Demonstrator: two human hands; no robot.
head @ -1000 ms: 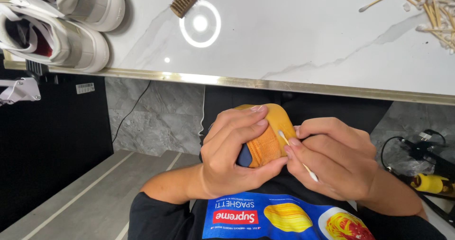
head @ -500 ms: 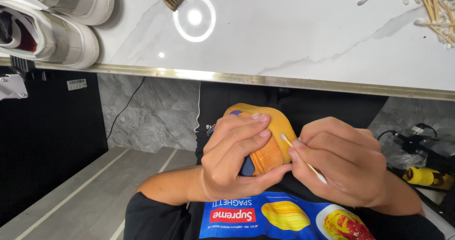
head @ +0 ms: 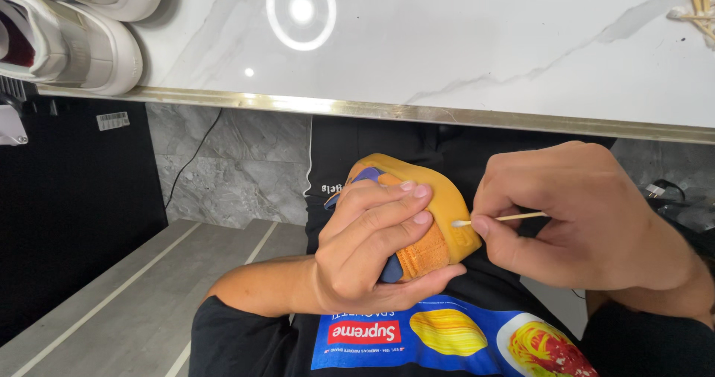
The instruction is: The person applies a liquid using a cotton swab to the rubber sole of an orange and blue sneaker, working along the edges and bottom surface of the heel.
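In the head view, the left hand (head: 372, 254) wraps its curled fingers around one orange shoe (head: 428, 213) with blue trim, held over the lap below the marble table (head: 477, 57). The right hand (head: 581, 213) pinches one cotton swab (head: 495, 218) between thumb and fingertips, its tip touching the shoe's orange edge. Two white sneakers (head: 74, 27) sit at the table's left end, several more swabs (head: 696, 1) at its right.

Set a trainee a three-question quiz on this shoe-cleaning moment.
1. True or false: the left hand grips the orange shoe.
2. The right hand pinches: A) a brush B) a cotton swab C) a cloth
3. Fill in: the white sneakers sit on the ___ countertop.

Key: 1 true; 2 B; 3 marble
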